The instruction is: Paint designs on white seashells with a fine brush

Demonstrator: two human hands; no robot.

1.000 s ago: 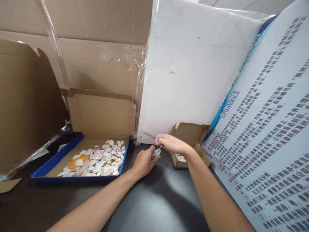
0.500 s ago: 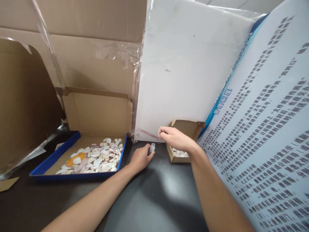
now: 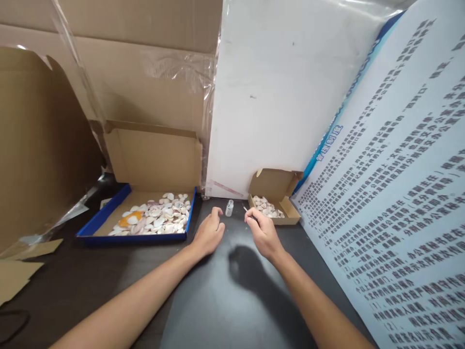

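Observation:
A small clear glass bottle (image 3: 229, 208) stands upright and uncapped on the black table. My left hand (image 3: 209, 231) is just left of it and not touching it, fingers loosely bent and apart, holding nothing. To the right of the bottle, my right hand (image 3: 262, 231) pinches a thin, stick-like tool (image 3: 246, 209), its tip pointing up and left; most of it is hidden by the fingers. Just behind this hand sits a small open cardboard box (image 3: 286, 220) of white shells (image 3: 267, 206).
A blue-edged cardboard box (image 3: 132, 238) holding many shells (image 3: 163, 215) and an orange piece (image 3: 130, 219) lies open at left. Cardboard walls and a white board (image 3: 269, 97) stand behind. A printed panel (image 3: 381, 169) leans along the right. Cardboard scraps (image 3: 18, 278) lie far left.
My left hand has let go of the bottle and drawn back left. My right hand has come down from above the small box to the table area beside the bottle. The view has shifted slightly.

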